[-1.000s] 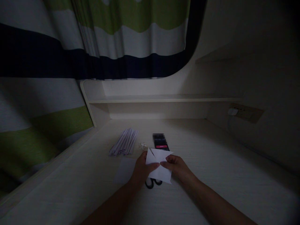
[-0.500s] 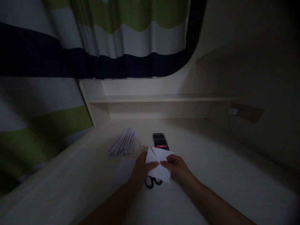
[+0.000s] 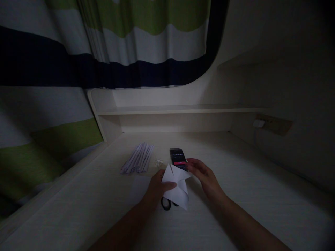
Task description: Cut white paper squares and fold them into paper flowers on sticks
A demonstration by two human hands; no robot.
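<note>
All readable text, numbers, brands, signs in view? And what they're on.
"0:00:40": smartphone screen; the area at its left is pixelated.
Pinkish-red button on that screen: label too small to read.
Other small marks on the screen: illegible.
White paper: no writing visible.
Wall socket: nothing legible.

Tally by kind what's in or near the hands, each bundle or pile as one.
Smartphone: 1
Scissors: 1
Held slit paper: 1
Flat paper, possibly stacked: 1
Bundle of white sticks: 1
Pile of small white bits: 1
Total: 6
</note>
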